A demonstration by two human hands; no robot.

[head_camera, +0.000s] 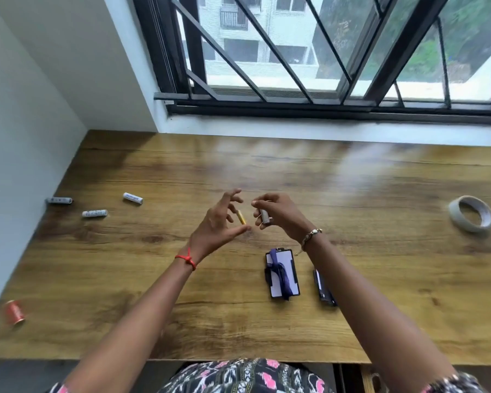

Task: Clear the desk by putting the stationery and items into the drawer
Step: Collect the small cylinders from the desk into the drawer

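Note:
My right hand (272, 212) grips a small grey cylinder (264, 216), perhaps a battery, above the middle of the wooden desk (352, 265). My left hand (219, 222) is spread open just left of it, fingers splayed around a small yellow stick-like item (241, 217); whether it touches that item is unclear. Three white batteries (133, 198) (94, 213) (59, 200) lie at the left. A red thread spool (15, 312) sits at the near left edge. A badge holder with a blue lanyard (282, 273) and a dark flat item (323, 289) lie under my right forearm.
A roll of white tape (470, 213) lies at the far right. A white wall (26, 137) bounds the desk on the left and a barred window (295, 52) runs along the back. A drawer edge (366, 378) shows below the desk's front right.

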